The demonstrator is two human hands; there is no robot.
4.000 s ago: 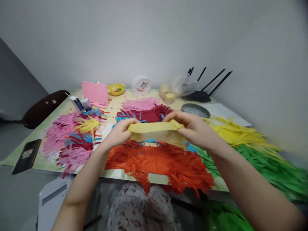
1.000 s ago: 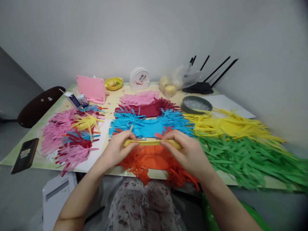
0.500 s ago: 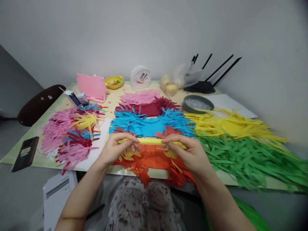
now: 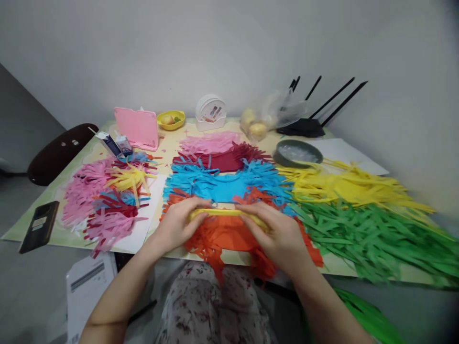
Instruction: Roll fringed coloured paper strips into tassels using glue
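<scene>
Between my two hands a yellow strip [image 4: 224,212] of paper or cloth, folded into a narrow band, is stretched level. My left hand [image 4: 175,224] pinches its left part between thumb and fingers; my right hand [image 4: 278,231] pinches the right part the same way. Directly below lies an orange fringed sheet [image 4: 229,236], its cut strips spilling over the table edge. Beyond the hands is a blue fringed sheet [image 4: 227,187], then a dark red one [image 4: 222,162] and a pink one [image 4: 211,142]. The ends of the yellow strip are partly hidden by my fingers.
Yellow fringe [image 4: 351,188] and green fringe [image 4: 373,234] cover the right side. Multicoloured tassels [image 4: 118,205] and a phone [image 4: 38,227] lie left. Behind stand a pink tablet case [image 4: 136,126], a yellow fruit bowl [image 4: 179,125], a dark green bowl [image 4: 297,162] and a black router [image 4: 303,128].
The yellow fringe that hung below my hands is now gathered up in the band. My fingers have shifted from pinching close to the middle to lying more along the strip.
</scene>
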